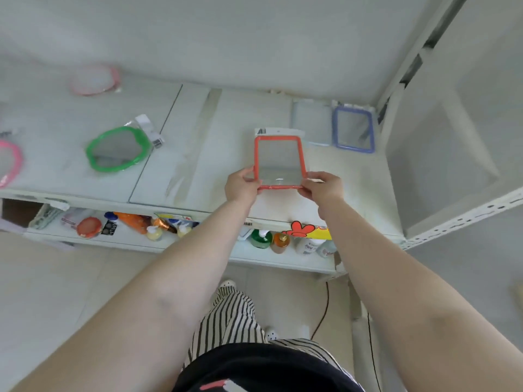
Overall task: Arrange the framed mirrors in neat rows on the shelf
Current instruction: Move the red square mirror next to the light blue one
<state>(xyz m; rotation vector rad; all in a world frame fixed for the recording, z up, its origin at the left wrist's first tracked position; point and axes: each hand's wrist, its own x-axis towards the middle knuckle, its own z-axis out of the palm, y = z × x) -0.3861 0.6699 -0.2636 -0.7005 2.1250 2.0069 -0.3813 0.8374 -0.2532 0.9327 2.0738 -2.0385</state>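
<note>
Shelf [198, 142] noted, white, mirrors scattered across it. Green-framed mirror [117, 148] at left, purple-framed mirror [353, 128] at back right. Orange-framed mirror [278, 162] held at its near edge over the shelf, left hand [240, 186] and right hand [322, 188] fingers pinched on the corners (wrapped in plastic). Risk judged: the slick wrap could let it slip, or it could be set down crooked to the purple one.

Orange-framed rectangular mirror [278, 162] lies flat on the white shelf [198, 154], wrapped.
</note>
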